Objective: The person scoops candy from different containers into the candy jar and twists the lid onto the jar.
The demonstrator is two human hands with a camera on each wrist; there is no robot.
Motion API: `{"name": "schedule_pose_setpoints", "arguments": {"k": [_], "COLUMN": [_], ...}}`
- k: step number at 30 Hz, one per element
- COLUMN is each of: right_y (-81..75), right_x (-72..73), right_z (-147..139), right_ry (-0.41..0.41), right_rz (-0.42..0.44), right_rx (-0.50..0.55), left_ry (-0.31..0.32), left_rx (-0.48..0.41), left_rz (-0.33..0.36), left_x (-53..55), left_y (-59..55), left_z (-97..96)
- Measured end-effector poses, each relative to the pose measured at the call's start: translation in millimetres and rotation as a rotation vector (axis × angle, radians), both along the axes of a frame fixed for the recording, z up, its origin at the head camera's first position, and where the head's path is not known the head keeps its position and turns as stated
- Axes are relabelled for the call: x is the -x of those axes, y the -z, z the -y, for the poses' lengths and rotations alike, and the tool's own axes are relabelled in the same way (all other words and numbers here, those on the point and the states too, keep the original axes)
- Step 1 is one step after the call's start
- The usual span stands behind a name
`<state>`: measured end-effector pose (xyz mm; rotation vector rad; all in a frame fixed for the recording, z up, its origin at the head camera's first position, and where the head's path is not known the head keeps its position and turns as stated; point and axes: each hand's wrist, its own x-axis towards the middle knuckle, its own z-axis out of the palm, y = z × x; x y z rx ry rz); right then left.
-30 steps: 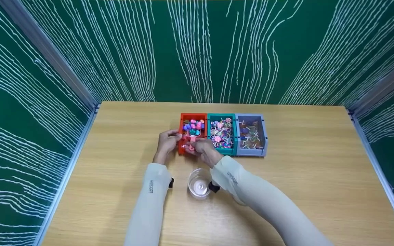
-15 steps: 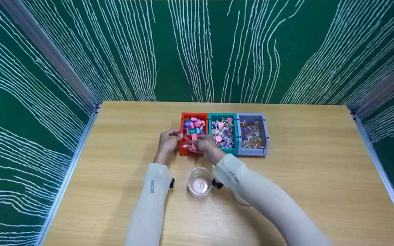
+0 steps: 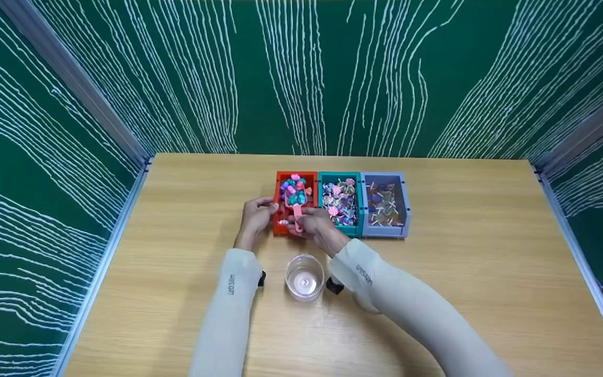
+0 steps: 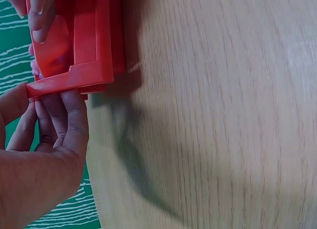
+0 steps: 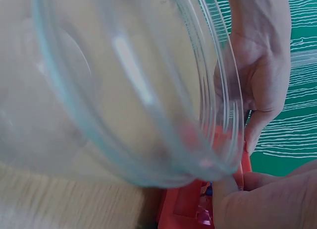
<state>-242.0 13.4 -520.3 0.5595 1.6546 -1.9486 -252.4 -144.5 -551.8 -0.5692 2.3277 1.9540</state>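
Note:
My left hand [image 3: 257, 217] pinches the left wall of the red bin [image 3: 279, 230], thumb on the rim and fingers against the outer side in the left wrist view. With my right hand [image 3: 316, 224] I hold a small pink scoop [image 3: 298, 211] by its handle over the front of that bin. Its bowl points away from me and carries teal, pink and purple pieces [image 3: 296, 199]. More colourful pieces lie around it in the red bin. A clear plastic jar [image 3: 305, 277] stands just in front of the bins and fills much of the right wrist view.
Joined to the red bin are a green bin [image 3: 356, 232] with multicoloured candy-like pieces and a grey bin [image 3: 385, 233] with small sticked pieces. A round clear thing [image 3: 368, 305] sits partly under my right forearm. Green walls surround the wooden table [image 3: 176, 220].
The scoop's bowl, hidden low among the pieces before, now shows level and loaded with pieces. My right hand has shifted slightly right; my left hand stays on the bin wall.

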Motion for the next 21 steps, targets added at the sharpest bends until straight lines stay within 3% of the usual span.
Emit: {"name": "schedule_pose_setpoints", "arguments": {"k": [7,15,21], "right_y": [1.2,1.1,0.4], "right_x": [-5.7,-10.2,-14.2], "right_z": [-5,-15,-24], "right_ry": [-0.003,-0.023,-0.053], "right_rz": [0.001,0.004,-0.009], "right_rx": [0.049,0.046,0.091], "left_ry": [-0.002,0.008,0.005], "left_rx": [-0.042,0.001,-0.023], "left_rz": [0.002,-0.004,0.018], "left_x": [0.0,-0.2,0.3], "left_y": [0.4,-0.3,0.5], "left_z": [0.8,0.8,1.0]}}
